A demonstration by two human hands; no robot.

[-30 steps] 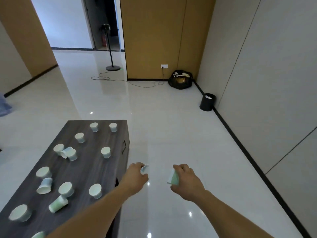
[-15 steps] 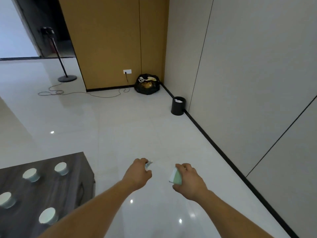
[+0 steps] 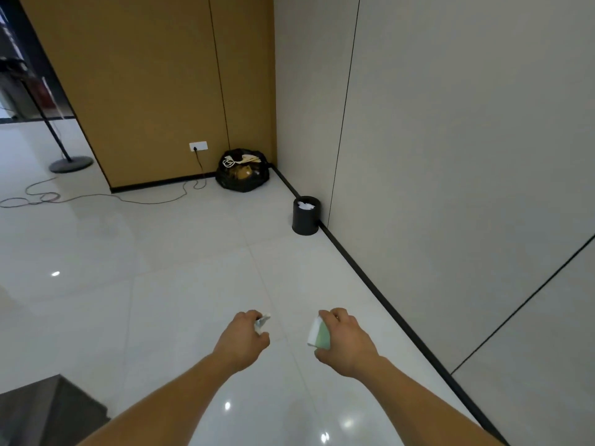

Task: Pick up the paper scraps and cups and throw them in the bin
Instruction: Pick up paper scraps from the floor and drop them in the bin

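Left hand [image 3: 240, 341] clutches one pale scrap [image 3: 262, 320]; right hand [image 3: 346, 342] grips one cup [image 3: 318, 333]; one bin [image 3: 305, 217] ahead

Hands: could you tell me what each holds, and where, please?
Right hand grips a cup round its side; left hand grips a pale item, mostly hidden.

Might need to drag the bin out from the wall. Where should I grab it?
Likely the rim of the bin, near-left side, pinched from above: its top is open, its smooth round body shows no handle, and the wall stands close on its right.
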